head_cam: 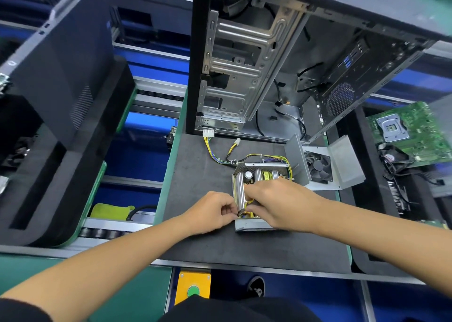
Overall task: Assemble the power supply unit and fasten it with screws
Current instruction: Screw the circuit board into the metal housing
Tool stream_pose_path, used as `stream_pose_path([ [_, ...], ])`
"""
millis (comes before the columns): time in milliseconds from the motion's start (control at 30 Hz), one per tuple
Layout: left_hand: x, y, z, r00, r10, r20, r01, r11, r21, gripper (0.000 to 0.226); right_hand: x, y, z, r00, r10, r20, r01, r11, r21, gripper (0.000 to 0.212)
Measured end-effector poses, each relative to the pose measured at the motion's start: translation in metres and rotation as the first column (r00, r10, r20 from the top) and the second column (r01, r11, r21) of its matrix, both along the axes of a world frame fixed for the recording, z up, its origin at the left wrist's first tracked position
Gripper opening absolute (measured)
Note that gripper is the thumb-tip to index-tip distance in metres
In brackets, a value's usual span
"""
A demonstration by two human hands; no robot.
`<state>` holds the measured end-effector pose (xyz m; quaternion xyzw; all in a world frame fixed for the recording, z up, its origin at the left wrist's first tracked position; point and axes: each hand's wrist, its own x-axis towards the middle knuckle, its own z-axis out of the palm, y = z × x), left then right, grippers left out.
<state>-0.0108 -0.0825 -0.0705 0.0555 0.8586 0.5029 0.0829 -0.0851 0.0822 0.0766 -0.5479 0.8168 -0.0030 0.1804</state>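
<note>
The open power supply unit (256,175) lies on a dark foam mat (200,175), its heatsinks, capacitor and circuit board bare. A yellow and black cable bundle (212,150) runs from it to a white connector (208,133). Its grey metal cover with a black fan (318,166) lies just to the right. My left hand (210,211) pinches something small at the unit's near left corner; what it is I cannot make out. My right hand (276,204) reaches over the unit's near end, fingers curled on a yellow wire beside the heatsink.
An open computer case (281,60) stands behind the mat. A green motherboard (411,133) lies at the right with a cooler and cables below it. Black foam trays (61,126) sit on the conveyor at the left. A yellow box with a green button (193,287) is below the bench edge.
</note>
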Motion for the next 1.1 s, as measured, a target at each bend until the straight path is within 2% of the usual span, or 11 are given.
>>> stream_pose_path([
  [167,-0.005,-0.003,0.000,0.994,0.006,0.106,-0.012,0.998,0.055,0.011,0.000,-0.003,0.004,0.999,-0.031,0.030,0.030,0.999,0.043,0.017],
  [300,-0.008,-0.003,0.001,0.988,-0.015,0.155,0.007,0.999,0.051,0.022,0.002,-0.007,0.010,0.998,0.009,0.058,-0.013,0.997,0.077,0.013],
  [433,-0.012,-0.002,0.002,0.979,-0.010,0.202,0.006,1.000,0.018,0.030,0.005,-0.007,0.002,0.985,0.088,-0.150,-0.066,0.987,0.150,0.011],
  [567,-0.020,0.000,0.004,0.963,-0.014,0.269,0.017,1.000,-0.010,0.033,0.011,-0.007,0.002,0.939,0.142,-0.312,-0.087,0.979,0.183,0.024],
  [700,-0.026,0.000,0.009,0.957,-0.036,0.288,0.048,0.998,-0.035,0.035,0.009,-0.007,0.012,0.969,0.171,-0.176,-0.134,0.969,0.208,0.024],
  [767,-0.026,0.000,0.010,0.953,-0.036,0.299,0.054,0.997,-0.052,0.035,0.007,-0.009,0.018,0.967,0.205,-0.154,-0.161,0.953,0.258,0.026],
  [833,-0.028,0.001,0.011,0.950,-0.029,0.312,0.054,0.996,-0.071,0.035,0.006,-0.010,0.017,0.966,0.184,-0.183,-0.130,0.953,0.274,0.026],
  [933,-0.028,0.002,0.012,0.944,-0.010,0.330,0.043,0.995,-0.091,0.035,0.008,-0.011,0.012,0.948,0.191,-0.256,-0.117,0.954,0.276,0.012],
  [1033,-0.029,0.003,0.013,0.940,0.010,0.340,0.037,0.991,-0.131,0.035,0.012,-0.009,0.007,0.925,0.216,-0.313,-0.128,0.952,0.277,0.014],
  [1100,-0.028,0.004,0.015,0.942,0.020,0.334,0.030,0.989,-0.145,0.036,0.012,-0.006,0.009,0.940,0.196,-0.278,-0.128,0.961,0.244,0.018],
])
